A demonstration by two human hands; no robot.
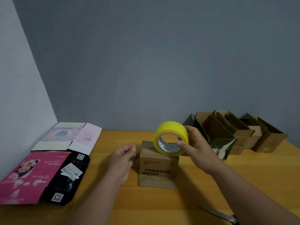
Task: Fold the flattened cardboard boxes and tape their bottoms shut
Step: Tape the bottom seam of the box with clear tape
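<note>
yellow tape roll point(170, 138) pinched, right fingers point(179, 142)

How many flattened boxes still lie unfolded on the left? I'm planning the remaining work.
2: a pale pink flattened box by the wall, and a magenta-and-black flattened box nearer the person. More could lie hidden beneath them.

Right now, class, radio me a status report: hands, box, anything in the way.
Right hand grips yellow tape roll above small brown box. Left hand open beside box, empty. Bottom untaped. Nothing blocking; scissors near edge.
</note>
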